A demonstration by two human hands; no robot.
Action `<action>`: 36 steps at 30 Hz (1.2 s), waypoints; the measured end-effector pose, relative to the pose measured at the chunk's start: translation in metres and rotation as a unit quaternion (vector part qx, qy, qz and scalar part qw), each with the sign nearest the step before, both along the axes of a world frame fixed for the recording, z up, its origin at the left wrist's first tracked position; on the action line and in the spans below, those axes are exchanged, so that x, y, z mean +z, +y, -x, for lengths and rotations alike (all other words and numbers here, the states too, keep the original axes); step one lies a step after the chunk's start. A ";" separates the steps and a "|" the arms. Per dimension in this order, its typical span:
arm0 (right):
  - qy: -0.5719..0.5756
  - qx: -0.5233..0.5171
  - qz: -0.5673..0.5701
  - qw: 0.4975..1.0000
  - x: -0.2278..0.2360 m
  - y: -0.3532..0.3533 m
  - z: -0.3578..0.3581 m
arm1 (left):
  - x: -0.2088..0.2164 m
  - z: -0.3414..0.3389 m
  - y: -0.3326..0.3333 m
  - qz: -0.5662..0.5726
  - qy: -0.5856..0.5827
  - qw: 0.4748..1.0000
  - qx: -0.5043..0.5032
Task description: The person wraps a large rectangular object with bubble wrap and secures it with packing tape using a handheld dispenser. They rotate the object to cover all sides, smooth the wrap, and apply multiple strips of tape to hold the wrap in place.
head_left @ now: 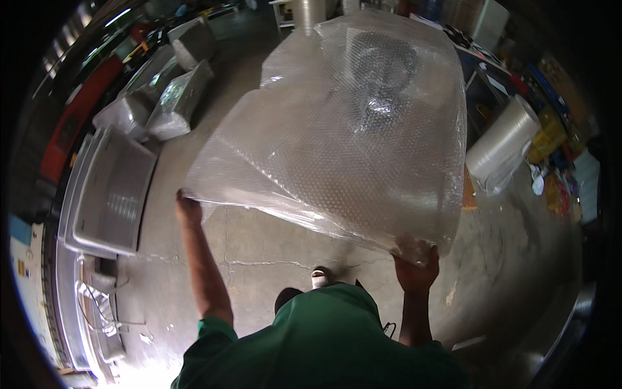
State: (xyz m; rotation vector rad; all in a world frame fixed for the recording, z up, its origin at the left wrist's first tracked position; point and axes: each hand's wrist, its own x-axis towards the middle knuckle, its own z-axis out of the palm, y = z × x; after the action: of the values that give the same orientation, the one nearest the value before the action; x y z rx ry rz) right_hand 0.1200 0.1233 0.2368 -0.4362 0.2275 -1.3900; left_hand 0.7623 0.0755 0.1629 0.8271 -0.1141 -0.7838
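A wide sheet of clear bubble wrap [304, 142] stretches in front of me, its near edge running between my two hands. My left hand [188, 209] is closed on the sheet's left corner, with that arm reaching out to the left. Near the right corner, my right hand [416, 264] grips the same edge, its fingers partly covered by the plastic. Beneath the far part of the sheet a dark rounded shape [389, 61] shows through, too blurred to name. Creases and a diagonal fold cross the left side of the wrap.
White plastic tubs [116, 194] stand on edge at the left, with wrapped bundles [178, 100] beyond them. A large roll of clear wrap [504, 139] leans at the right. Another roll [309, 14] stands at the far end. Cracked concrete floor [259, 259] lies below.
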 end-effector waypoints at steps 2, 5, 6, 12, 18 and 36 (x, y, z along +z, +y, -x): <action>-0.063 -0.022 -0.034 0.997 0.009 0.004 -0.014 | -0.002 -0.152 0.025 0.167 0.012 0.984 -0.054; -0.070 -0.114 -0.041 0.990 0.001 0.014 -0.018 | 0.010 -0.200 -0.035 0.136 0.113 0.976 0.129; -0.086 -0.156 -0.075 0.981 0.001 0.014 -0.023 | 0.019 -0.220 -0.034 0.164 0.128 0.968 0.143; 0.033 -0.350 -0.130 0.927 0.036 0.021 -0.066 | 0.083 -0.007 -0.073 -0.149 -0.619 0.745 0.197; 0.146 -0.333 -0.195 0.911 0.035 0.037 -0.078 | 0.107 0.174 -0.054 0.043 -0.860 0.458 -0.221; 0.585 -0.542 -0.151 0.584 -0.028 0.026 -0.056 | 0.127 0.216 -0.047 0.234 -0.766 0.597 0.043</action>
State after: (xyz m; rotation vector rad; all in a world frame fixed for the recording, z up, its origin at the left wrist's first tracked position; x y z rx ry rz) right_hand 0.1757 0.1491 0.2085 -0.9667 2.1116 -1.9384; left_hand 0.5465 0.0286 0.2902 0.7587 -1.7534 0.2986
